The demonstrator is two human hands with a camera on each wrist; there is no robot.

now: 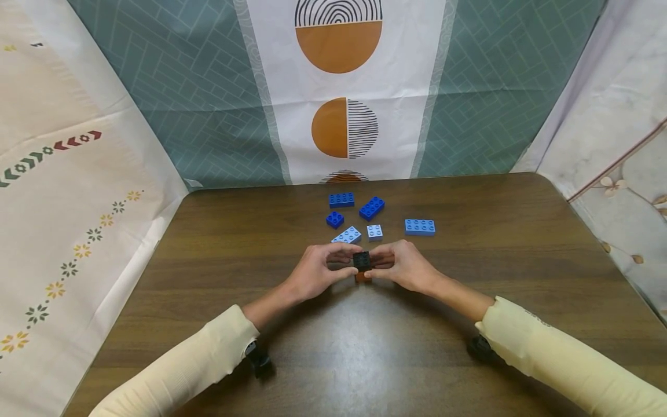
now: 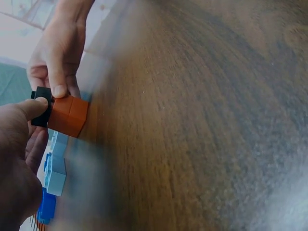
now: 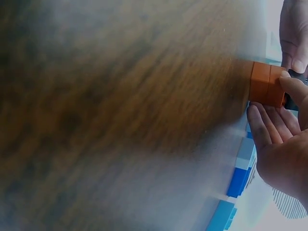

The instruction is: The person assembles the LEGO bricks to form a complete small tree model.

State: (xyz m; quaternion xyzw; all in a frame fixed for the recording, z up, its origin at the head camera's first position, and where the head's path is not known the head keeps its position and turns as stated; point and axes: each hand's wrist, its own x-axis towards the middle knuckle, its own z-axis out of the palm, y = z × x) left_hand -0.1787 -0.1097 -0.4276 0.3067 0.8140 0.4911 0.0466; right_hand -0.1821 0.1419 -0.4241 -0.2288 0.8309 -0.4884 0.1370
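Between both hands stands a small stack: two orange toy bricks [image 2: 68, 115] one on the other, with a black brick [image 1: 362, 260] on top, its studs facing up. My left hand [image 1: 318, 269] grips the black brick from the left, thumb on its near face. From the right, my right hand [image 1: 409, 266] holds the orange part, its thumb on the upper orange brick [image 3: 276, 85] just below the black one. In the right wrist view the lower orange brick [image 3: 260, 83] meets the wooden table. The fingers behind the stack are partly hidden.
Beyond the hands lie a light blue brick [image 1: 348, 235], a small pale blue brick [image 1: 374, 232] and a mid-blue brick [image 1: 419, 227]. Farther back are dark blue bricks [image 1: 341, 200], [image 1: 372, 208] and a small dark blue one [image 1: 335, 219]. A patterned cloth [image 1: 219, 116] hangs behind the table [image 1: 234, 231].
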